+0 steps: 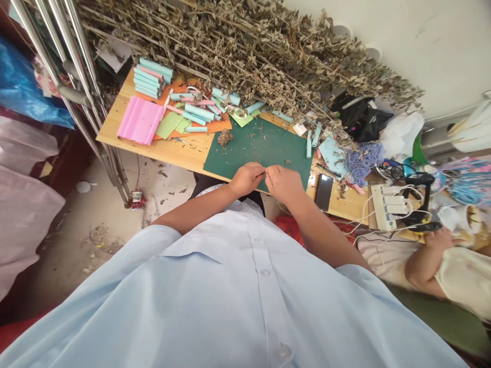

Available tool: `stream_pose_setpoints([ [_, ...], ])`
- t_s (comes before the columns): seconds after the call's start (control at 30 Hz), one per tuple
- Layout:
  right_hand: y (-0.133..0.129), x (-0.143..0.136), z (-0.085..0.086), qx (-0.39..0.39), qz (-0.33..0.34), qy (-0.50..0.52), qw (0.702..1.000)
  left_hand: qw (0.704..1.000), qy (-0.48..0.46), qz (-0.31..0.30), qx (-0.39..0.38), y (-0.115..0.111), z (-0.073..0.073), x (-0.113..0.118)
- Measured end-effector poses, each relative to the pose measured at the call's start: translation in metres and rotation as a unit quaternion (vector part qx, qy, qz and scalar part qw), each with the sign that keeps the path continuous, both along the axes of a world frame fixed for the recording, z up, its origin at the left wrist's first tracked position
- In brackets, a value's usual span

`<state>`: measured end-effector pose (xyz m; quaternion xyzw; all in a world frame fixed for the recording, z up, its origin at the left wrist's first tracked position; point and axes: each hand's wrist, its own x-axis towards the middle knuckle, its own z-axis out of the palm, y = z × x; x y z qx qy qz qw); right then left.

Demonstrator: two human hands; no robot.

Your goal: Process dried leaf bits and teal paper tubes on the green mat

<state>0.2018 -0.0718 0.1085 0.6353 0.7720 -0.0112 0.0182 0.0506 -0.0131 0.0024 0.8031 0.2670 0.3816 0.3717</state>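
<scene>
My left hand (248,179) and my right hand (283,183) meet over the near edge of a dark green cutting mat (264,145). Both are closed, fingertips pinched close together. What they pinch is too small to name. A brown clump of dried leaves (224,137) lies on the mat's left part, with loose crumbs scattered over the rest. Beyond the mat lie rolled blue paper tubes (199,112), with a few pink ones among them. A dark phone (324,192) rests to the right of my right hand.
Dried leafy stalks (245,51) are heaped along the table's back. Pink crepe paper (140,120) and stacked paper rolls (148,82) sit at left, near metal crutches (82,92). A power strip (382,207), purple yarn (362,161) and another person's arm (427,260) are at right.
</scene>
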Motion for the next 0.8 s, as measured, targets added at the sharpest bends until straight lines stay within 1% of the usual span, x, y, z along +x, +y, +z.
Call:
stream_pose_setpoints([
  [0.1, 0.003, 0.003, 0.003, -0.022, -0.001, 0.009, 1.0, 1.0, 0.0, 0.0, 0.001, 0.0, 0.001, 0.0],
  [0.17, 0.003, 0.006, 0.003, -0.015, -0.005, 0.033, 0.999, 1.0, -0.008, -0.002, 0.005, 0.0, 0.001, 0.001],
  [0.3, -0.001, 0.012, -0.004, 0.021, -0.038, 0.095, 0.995, 1.0, -0.011, 0.001, 0.003, 0.0, 0.001, 0.001],
  [0.43, -0.006, 0.012, -0.012, 0.044, -0.049, 0.094, 0.993, 1.0, -0.014, 0.0, 0.004, 0.0, -0.001, 0.002],
  [0.53, -0.007, 0.011, -0.013, 0.041, -0.028, 0.079, 0.996, 1.0, -0.017, -0.001, 0.01, 0.0, -0.002, 0.002],
  [0.8, -0.012, 0.014, -0.009, 0.021, 0.031, 0.046, 0.998, 1.0, -0.026, 0.0, 0.012, 0.0, -0.004, 0.002],
])
